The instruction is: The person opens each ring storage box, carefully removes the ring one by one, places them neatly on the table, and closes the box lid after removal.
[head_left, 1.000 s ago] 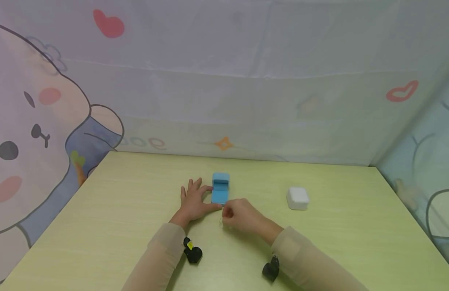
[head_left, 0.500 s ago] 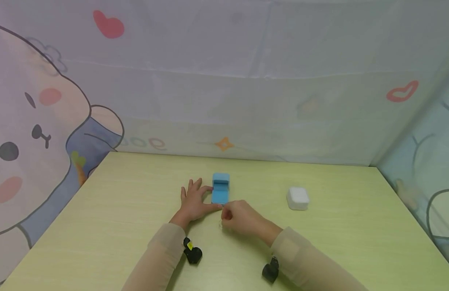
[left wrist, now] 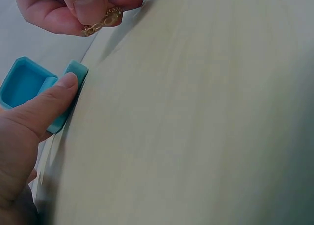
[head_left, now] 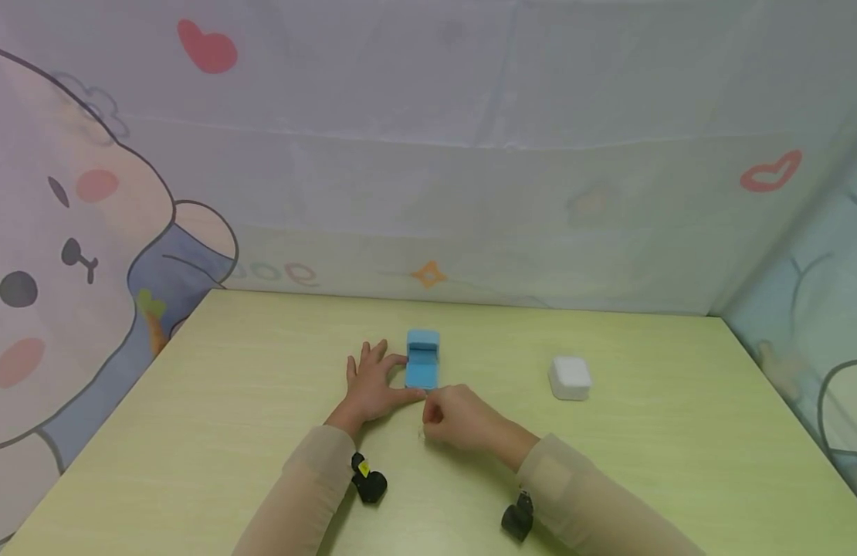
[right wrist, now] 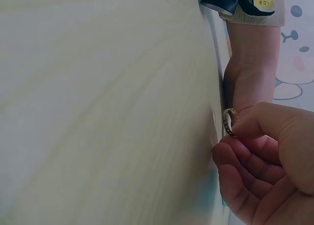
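A small light-blue ring box stands on the table with its lid raised. My left hand holds it, thumb along the front and index finger at its left side, the other fingers spread. In the left wrist view the thumb presses on the rim of the blue box. Just in front of the box, my right hand pinches a gold ring between thumb and index finger. The ring has a patterned band and hangs close over the table. In the right wrist view the box is mostly hidden behind the fingers.
A white rounded cube-shaped box sits on the pale wooden table to the right. A printed cloth hangs along the table's back edge. Black cameras are strapped at both wrists.
The right hand has drawn slightly toward me with the ring, and its fingers have turned a little. The left hand and the ring box have stayed in place.
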`<action>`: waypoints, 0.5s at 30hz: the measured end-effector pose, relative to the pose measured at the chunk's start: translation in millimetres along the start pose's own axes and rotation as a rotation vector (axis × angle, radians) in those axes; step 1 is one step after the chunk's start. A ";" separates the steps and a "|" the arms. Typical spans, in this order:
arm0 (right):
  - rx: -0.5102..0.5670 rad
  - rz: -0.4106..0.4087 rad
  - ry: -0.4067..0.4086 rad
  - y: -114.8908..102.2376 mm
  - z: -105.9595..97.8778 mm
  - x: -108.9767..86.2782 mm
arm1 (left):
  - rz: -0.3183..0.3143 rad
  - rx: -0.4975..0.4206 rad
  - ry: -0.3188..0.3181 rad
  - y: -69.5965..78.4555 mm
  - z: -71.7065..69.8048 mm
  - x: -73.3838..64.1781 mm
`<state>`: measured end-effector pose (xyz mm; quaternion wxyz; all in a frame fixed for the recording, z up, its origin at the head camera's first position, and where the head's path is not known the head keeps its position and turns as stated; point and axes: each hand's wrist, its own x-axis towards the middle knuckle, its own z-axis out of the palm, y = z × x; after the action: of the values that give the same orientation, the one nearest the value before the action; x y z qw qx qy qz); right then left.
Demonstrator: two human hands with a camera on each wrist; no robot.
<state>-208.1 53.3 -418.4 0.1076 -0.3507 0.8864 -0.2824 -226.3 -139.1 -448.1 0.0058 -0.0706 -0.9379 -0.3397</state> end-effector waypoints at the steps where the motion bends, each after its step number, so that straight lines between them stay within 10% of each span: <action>1: 0.000 -0.001 -0.001 0.0 -0.1 -0.1 | 0.000 -0.001 0.001 0.0 0.0 0.3; 15: 0.012 -0.005 -0.027 -3.6 -1.1 -1.5 | -0.002 0.013 0.006 -1.2 1.3 1.2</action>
<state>-205.4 52.5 -415.4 0.1211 -0.3560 0.8822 -0.2834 -227.6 -139.0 -449.8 0.0086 -0.0689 -0.9400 -0.3340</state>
